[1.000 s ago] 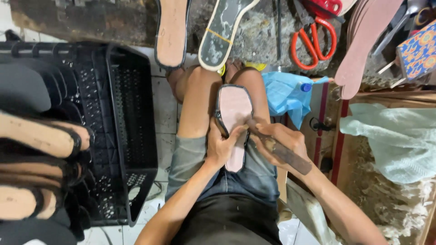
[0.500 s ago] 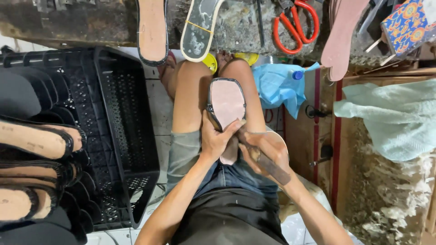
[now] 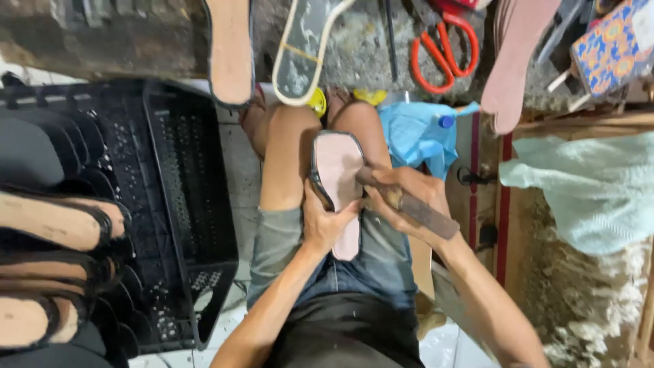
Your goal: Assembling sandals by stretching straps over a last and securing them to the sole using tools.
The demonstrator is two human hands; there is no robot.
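Resting on the lap between the thighs, a pink shoe sole (image 3: 338, 178), gripped along its left edge by the left hand (image 3: 325, 219), fingers curled round the black rim. Just right of it, the right hand (image 3: 409, 197) closed tight around a wooden handle (image 3: 417, 208), its head touching the sole's right edge. Left, a black plastic crate (image 3: 184, 204) with stacked sandals (image 3: 54, 225); beyond, a blue cloth (image 3: 415, 133), then orange scissors (image 3: 446, 51) on the workbench (image 3: 368, 48).

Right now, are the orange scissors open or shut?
Open. The orange scissors lie on the workbench with their two handle loops spread apart; the blades run out of the picture.
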